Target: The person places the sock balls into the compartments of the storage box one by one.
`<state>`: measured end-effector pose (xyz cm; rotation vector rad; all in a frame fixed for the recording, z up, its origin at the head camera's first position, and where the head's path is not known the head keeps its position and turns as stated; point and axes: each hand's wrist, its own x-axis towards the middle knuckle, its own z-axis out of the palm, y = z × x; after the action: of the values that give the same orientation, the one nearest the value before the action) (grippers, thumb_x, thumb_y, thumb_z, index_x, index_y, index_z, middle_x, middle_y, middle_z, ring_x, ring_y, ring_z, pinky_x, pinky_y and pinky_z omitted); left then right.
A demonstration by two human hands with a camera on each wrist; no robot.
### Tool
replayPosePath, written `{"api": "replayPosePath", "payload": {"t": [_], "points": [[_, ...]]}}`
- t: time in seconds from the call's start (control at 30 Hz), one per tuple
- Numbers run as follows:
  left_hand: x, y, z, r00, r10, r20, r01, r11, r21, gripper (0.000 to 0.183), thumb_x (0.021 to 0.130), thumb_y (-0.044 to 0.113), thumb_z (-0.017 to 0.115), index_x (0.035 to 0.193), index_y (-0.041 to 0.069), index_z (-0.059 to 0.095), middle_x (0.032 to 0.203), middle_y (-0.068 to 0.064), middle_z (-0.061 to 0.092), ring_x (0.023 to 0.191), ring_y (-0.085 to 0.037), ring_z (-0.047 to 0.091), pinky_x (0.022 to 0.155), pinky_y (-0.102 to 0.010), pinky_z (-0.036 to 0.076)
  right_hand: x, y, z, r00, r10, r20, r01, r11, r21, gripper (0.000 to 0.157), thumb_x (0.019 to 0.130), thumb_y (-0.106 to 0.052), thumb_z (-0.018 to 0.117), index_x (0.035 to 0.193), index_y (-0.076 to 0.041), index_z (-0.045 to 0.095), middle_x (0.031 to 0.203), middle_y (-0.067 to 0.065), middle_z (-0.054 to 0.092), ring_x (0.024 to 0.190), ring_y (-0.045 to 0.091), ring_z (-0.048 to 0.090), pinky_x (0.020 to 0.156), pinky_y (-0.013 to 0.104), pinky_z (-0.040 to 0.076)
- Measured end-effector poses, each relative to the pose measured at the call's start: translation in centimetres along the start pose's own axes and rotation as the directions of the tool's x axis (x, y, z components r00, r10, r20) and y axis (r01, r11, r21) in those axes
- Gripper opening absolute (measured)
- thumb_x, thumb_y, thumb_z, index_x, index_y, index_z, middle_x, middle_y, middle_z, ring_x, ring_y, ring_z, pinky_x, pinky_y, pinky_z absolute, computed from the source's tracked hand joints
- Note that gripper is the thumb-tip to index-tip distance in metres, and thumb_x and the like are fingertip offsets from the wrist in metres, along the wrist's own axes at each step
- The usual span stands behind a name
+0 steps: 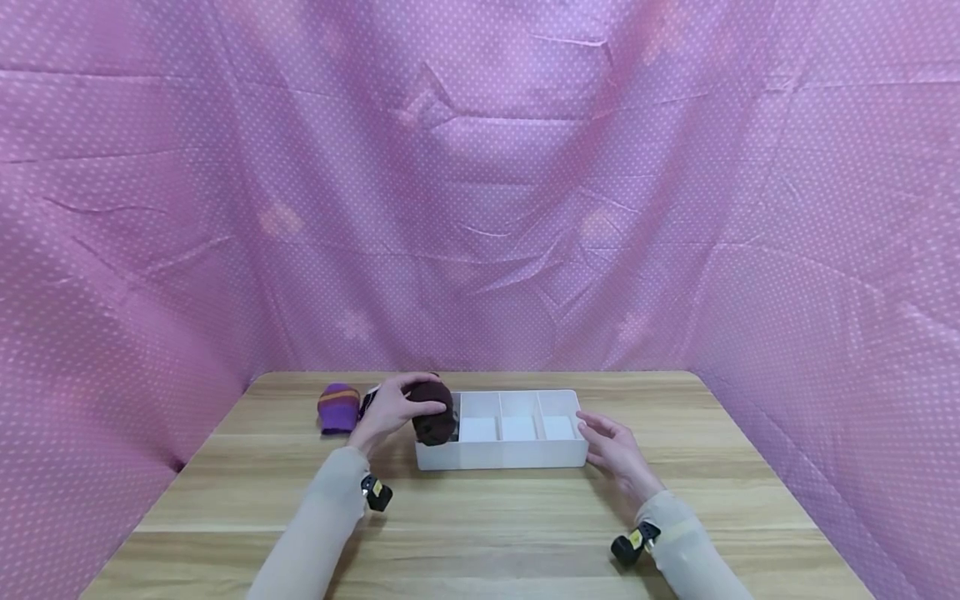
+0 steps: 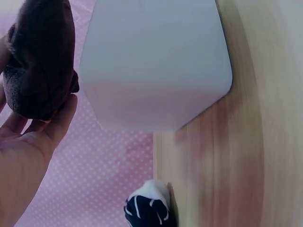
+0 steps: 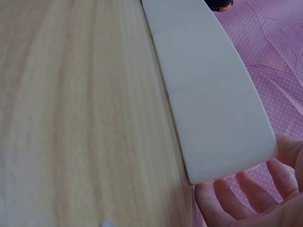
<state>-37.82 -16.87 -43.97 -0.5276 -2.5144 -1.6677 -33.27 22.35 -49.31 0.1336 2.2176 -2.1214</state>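
My left hand grips a dark brown rolled-up bundle of socks over the left end of a white divided box. In the left wrist view, fingers support the brown bundle beside the box's end wall. The bundle hides most of the leftmost compartment, so its contents cannot be told. At the box's right end, my right hand touches the wall with extended, slightly bent fingers. The right wrist view shows those fingers against the box's end.
A purple rolled sock bundle with orange stripes lies on the wooden table, left of the box. Partly behind my left hand is a black-and-white bundle. Pink dotted cloth hangs around the table's back and sides.
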Motion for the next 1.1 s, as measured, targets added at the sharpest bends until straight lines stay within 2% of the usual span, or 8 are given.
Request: {"api": "replayPosePath", "payload": {"t": [0.3, 0.47, 0.53, 0.67, 0.77, 0.93, 1.1], "points": [[2.0, 0.8, 2.0, 0.992, 0.113, 0.059, -0.112, 0.994, -0.008, 0.046, 0.073, 0.03, 0.087, 0.114, 0.018, 0.071, 0.115, -0.004, 0.068, 0.103, -0.022, 0.061, 0.088, -0.036, 0.051, 0.3, 0.0, -0.1, 1.0, 0.005, -0.009, -0.005, 1.0, 0.005, 0.048, 0.098, -0.025, 0.06, 0.142, -0.01, 0.05, 0.148, 0.017, 0.046, 0.116, 0.022, 0.059, 0.096, 0.037, 0.053], [2.8, 1.2, 2.9, 0.992, 0.112, 0.063, -0.114, 0.993, 0.022, 0.043, 0.072, 0.028, 0.088, 0.112, 0.023, 0.071, 0.124, -0.002, 0.066, 0.105, -0.024, 0.061, 0.089, -0.041, 0.051, 0.4, 0.0, 0.0, 1.0, 0.002, -0.018, -0.002, 1.0, -0.017, 0.05, 0.097, -0.028, 0.062, 0.142, -0.01, 0.049, 0.146, 0.018, 0.047, 0.108, 0.018, 0.063, 0.095, 0.037, 0.053], [3.1, 1.4, 3.3, 0.994, 0.093, 0.061, -0.096, 0.995, 0.039, 0.043, 0.072, 0.028, 0.088, 0.112, 0.025, 0.072, 0.125, -0.002, 0.065, 0.106, -0.025, 0.06, 0.09, -0.042, 0.051, 0.4, 0.0, 0.0, 1.0, -0.001, -0.017, 0.001, 1.0, -0.017, 0.05, 0.097, -0.027, 0.062, 0.143, -0.01, 0.049, 0.146, 0.019, 0.047, 0.108, 0.018, 0.063, 0.096, 0.038, 0.053], [3.8, 1.8, 4.4, 0.994, 0.101, 0.042, -0.104, 0.992, 0.066, 0.041, 0.072, 0.025, 0.088, 0.11, 0.025, 0.073, 0.119, -0.002, 0.068, 0.102, -0.024, 0.061, 0.089, -0.04, 0.05, 0.5, -0.1, 0.1, 1.0, -0.001, -0.015, 0.001, 1.0, -0.014, 0.049, 0.098, -0.027, 0.061, 0.143, -0.01, 0.049, 0.146, 0.019, 0.047, 0.111, 0.02, 0.061, 0.097, 0.038, 0.052], [4.3, 2.0, 5.2, 0.99, 0.132, 0.045, -0.135, 0.988, 0.071, 0.041, 0.071, 0.023, 0.089, 0.109, 0.024, 0.073, 0.113, -0.002, 0.07, 0.098, -0.022, 0.062, 0.088, -0.039, 0.05, 0.4, -0.1, 0.1, 1.0, 0.003, -0.016, -0.003, 1.0, -0.009, 0.049, 0.098, -0.026, 0.061, 0.142, -0.009, 0.05, 0.146, 0.019, 0.047, 0.112, 0.02, 0.061, 0.097, 0.038, 0.052], [4.8, 1.7, 5.9, 0.988, 0.137, 0.07, -0.144, 0.984, 0.107, 0.042, 0.071, 0.025, 0.088, 0.11, 0.021, 0.073, 0.112, -0.002, 0.07, 0.1, -0.02, 0.061, 0.09, -0.04, 0.049, 0.2, -0.2, 0.2, 1.0, -0.008, -0.012, 0.008, 1.0, -0.006, 0.05, 0.098, -0.026, 0.061, 0.142, -0.008, 0.049, 0.146, 0.02, 0.047, 0.111, 0.02, 0.062, 0.098, 0.039, 0.051], [5.1, 1.0, 6.6, 0.992, 0.102, 0.073, -0.113, 0.98, 0.167, 0.045, 0.071, 0.025, 0.089, 0.112, 0.022, 0.072, 0.118, -0.002, 0.068, 0.103, -0.021, 0.06, 0.092, -0.041, 0.048, 0.2, -0.2, 0.3, 1.0, -0.022, -0.001, 0.022, 1.0, -0.011, 0.053, 0.097, -0.027, 0.062, 0.144, -0.007, 0.047, 0.147, 0.021, 0.046, 0.113, 0.022, 0.061, 0.1, 0.042, 0.05]]}}
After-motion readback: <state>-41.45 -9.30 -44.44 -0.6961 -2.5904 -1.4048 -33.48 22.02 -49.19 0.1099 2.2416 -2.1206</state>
